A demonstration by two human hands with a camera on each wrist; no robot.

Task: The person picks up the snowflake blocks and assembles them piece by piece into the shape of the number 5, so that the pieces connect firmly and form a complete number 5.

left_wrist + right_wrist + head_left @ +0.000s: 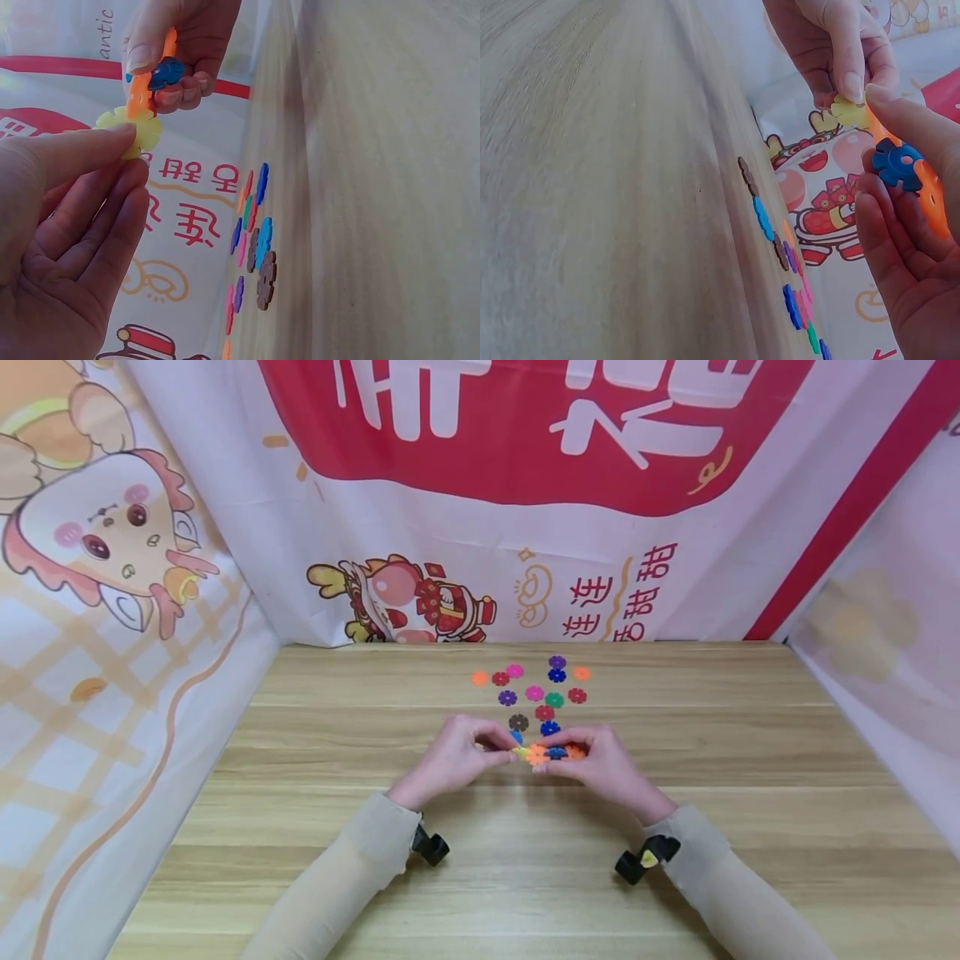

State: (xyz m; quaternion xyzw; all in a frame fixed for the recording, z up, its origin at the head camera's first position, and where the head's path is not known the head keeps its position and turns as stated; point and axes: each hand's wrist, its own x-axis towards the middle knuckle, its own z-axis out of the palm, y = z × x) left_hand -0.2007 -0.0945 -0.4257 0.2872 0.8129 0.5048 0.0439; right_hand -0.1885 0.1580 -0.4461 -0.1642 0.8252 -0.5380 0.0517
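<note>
A person's left hand (pixel 468 750) pinches a yellow slotted disc (pixel 152 135) where it meets the orange-and-blue disc chain (pixel 898 163) gripped by the right hand (pixel 603 764), seemingly to steady the joint, loose discs (pixel 535 693) lying just beyond both, apparently within reach

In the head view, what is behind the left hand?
A light blue disc shows partly past the left hand; the rest of it, and any tabletop behind the hand, is covered.
</note>
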